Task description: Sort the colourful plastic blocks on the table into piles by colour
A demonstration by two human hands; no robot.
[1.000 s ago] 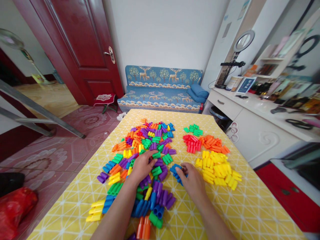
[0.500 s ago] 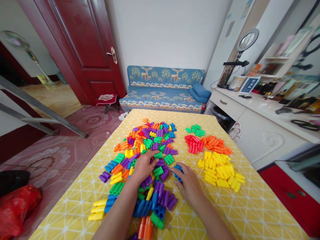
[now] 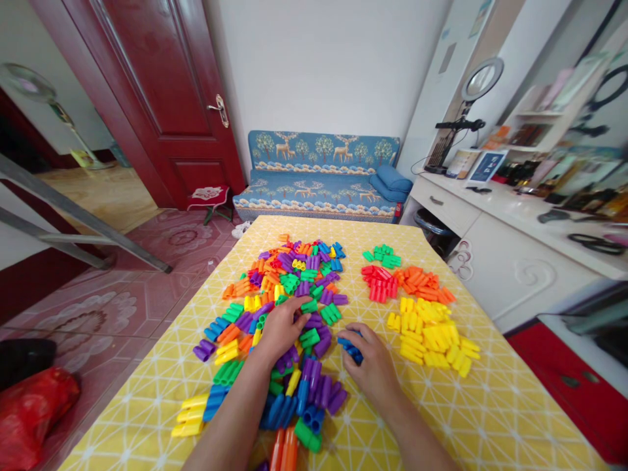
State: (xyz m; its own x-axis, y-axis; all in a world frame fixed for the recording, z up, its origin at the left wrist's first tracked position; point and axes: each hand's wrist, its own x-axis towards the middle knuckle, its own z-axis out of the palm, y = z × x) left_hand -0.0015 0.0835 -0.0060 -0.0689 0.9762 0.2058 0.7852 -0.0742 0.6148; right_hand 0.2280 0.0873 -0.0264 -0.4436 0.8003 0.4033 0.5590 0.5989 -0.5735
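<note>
The right grip (image 3: 370, 363) is covering part of the blue blocks (image 3: 352, 348), hiding whether it is holding them or only touching them. The left grip (image 3: 280, 327) is concealing whatever is lying under its palm, while the left forearm (image 3: 235, 409) is blocking blocks behind it. Below the left grip, orange blocks (image 3: 284, 451) are running off the bottom edge. Far left of both grips, a red bag (image 3: 34, 412) is leaving the frame; far right, bottles (image 3: 615, 207) are blurring together.

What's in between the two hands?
In the head view, from the left hand to the right hand: green pieces, purple pieces, a strip of tablecloth, then blue pieces touching the right hand.
</note>
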